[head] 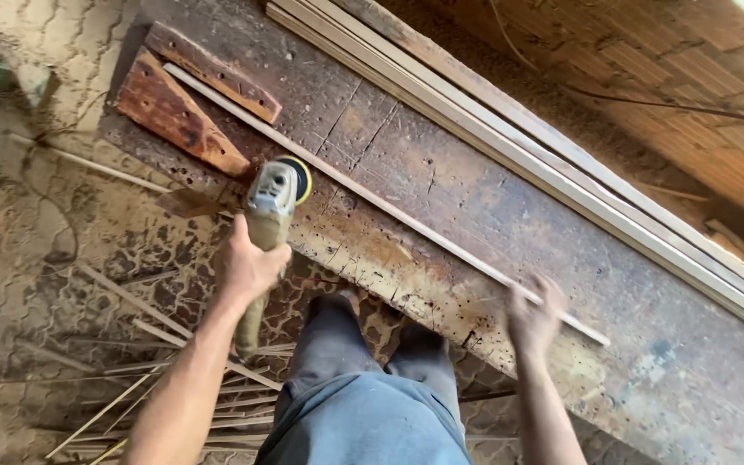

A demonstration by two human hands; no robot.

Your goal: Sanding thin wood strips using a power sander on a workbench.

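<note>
Head view, left hand gripping angle grinder, thin wooden strip

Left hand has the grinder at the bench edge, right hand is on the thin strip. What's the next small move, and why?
Probably settle the right hand firmly on the long thin pale wooden strip first. That hand is blurred near the strip's close end, while the left hand grips the grey angle grinder with a yellow-rimmed disc right beside the strip on the worn wooden workbench.
</note>
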